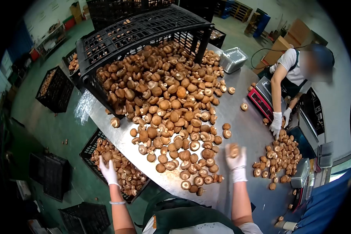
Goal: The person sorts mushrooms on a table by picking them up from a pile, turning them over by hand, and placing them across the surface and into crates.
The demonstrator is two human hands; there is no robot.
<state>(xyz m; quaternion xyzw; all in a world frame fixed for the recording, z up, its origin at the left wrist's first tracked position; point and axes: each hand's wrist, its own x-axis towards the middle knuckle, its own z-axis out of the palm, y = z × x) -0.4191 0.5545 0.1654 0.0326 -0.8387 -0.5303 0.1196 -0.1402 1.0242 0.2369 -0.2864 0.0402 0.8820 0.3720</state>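
My right hand point(238, 163), in a white glove, holds a brown shiitake mushroom point(233, 150) over the metal table point(226, 199). On the left, my gloved left hand point(109, 172) is over a black crate point(90, 153) of mushrooms beside the table. A mushroom point(107, 156) shows between its thumb and fingers, and they seem closed round it. A large mushroom pile point(171, 105) spills across the table from a tipped black crate point(140, 39). Several loose mushrooms lie between the pile and my right hand.
At the right, a co-worker's gloved hands point(276, 123) reach to a smaller mushroom pile point(279, 156), near a red scale point(260, 103). Clear plastic trays point(233, 59) stand at the table's back edge. More black crates point(54, 87) stand on the green floor to the left.
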